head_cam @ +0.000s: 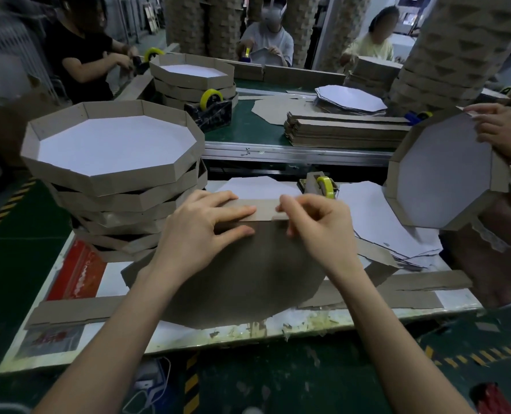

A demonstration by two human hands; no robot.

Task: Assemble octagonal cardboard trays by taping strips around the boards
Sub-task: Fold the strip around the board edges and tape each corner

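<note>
Octagonal board (248, 264) lies brown side up just in front of the tape dispenser (323, 186), with a cardboard strip (263, 209) along its dispenser-side edge. The left hand (200, 225) presses flat fingers on strip and board. The right hand (317, 225) pinches the strip's end. Finished trays (113, 150) are stacked left of the dispenser.

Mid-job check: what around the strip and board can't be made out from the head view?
All in the head view:
Seam between strip and board: covered by the left hand and right hand.
Whether the strip is taped yet: too small to tell.
Tape dispenser base: hidden behind the strip and right hand.
</note>
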